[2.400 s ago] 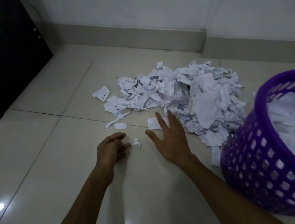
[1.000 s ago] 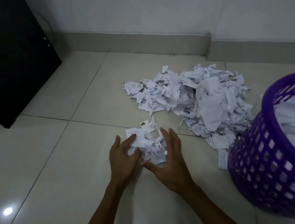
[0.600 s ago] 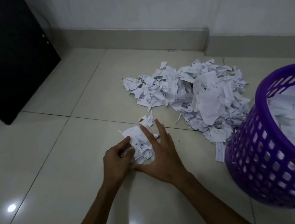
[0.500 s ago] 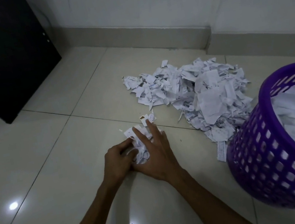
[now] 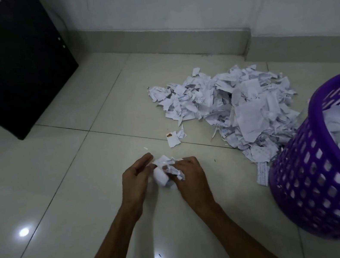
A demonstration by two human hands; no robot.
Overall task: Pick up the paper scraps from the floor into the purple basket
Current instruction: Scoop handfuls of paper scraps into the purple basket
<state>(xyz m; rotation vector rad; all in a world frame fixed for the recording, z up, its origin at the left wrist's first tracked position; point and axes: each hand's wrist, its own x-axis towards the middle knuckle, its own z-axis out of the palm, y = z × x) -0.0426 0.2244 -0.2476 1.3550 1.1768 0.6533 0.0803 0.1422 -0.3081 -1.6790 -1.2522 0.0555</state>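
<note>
Head view, hands: left hand (image 5: 136, 180) and right hand (image 5: 189, 174) cup a scrap wad (image 5: 165, 171), fingers curled round it.
Handling: probably light, soft, loose; squeeze from both sides.
Destination: purple basket (image 5: 304, 175), 3 o'clock.

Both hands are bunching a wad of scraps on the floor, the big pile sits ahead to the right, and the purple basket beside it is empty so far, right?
Not quite: the purple basket is not empty. The head view shows white paper already inside it. The rest holds: the left hand and right hand bunch a wad of scraps, with the big pile ahead to the right.
</note>
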